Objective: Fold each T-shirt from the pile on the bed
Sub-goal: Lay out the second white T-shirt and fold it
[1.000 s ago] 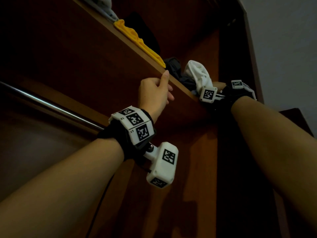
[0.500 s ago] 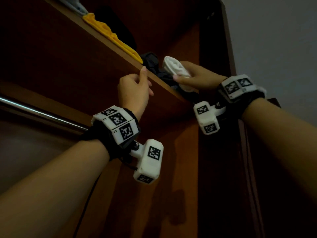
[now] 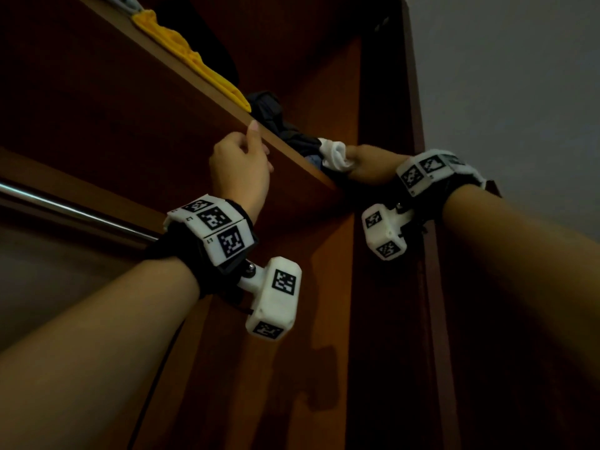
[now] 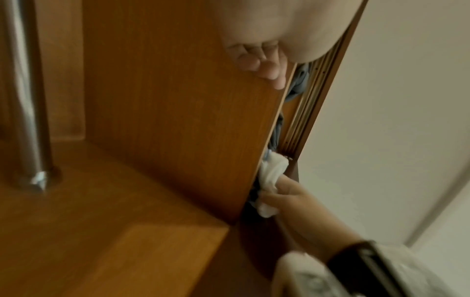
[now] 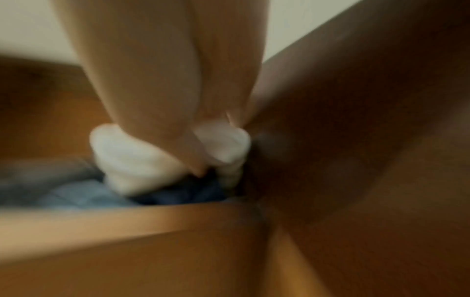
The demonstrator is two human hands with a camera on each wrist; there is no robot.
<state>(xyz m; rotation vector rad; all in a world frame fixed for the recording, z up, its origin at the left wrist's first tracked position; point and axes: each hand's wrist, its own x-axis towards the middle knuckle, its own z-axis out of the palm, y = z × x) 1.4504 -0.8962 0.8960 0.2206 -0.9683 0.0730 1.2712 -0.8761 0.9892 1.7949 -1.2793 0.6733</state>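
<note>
- Two hands are raised to a high wooden shelf (image 3: pixel 181 92) inside a wardrobe; the right hand (image 3: pixel 367 165) has its fingers curled tight round a bunched white garment (image 3: pixel 334 154), which sits at the shelf's right end, against the wardrobe's side wall.
- In the right wrist view, blurred, the fingers (image 5: pixel 178 112) wrap the white cloth so that it bulges out on both sides of them.
- The white bundle touches a heap of dark clothes (image 3: pixel 282 125) on the same shelf; under it the right wrist view shows pale blue and dark blue fabric (image 5: pixel 84 197).
- The left hand (image 3: pixel 240 170) is at the shelf's front edge, fingers curled in against the underside and the thumb up along the edge; it grips no cloth.
- A yellow item (image 3: pixel 191 60) lies further left along the shelf edge, apart from the dark heap.
- A metal hanging rail (image 3: pixel 74 211) runs below the shelf, and its end meets the side panel in the left wrist view.
- A plain pale wall (image 3: pixel 506 92) stands to the right of the wardrobe.
</note>
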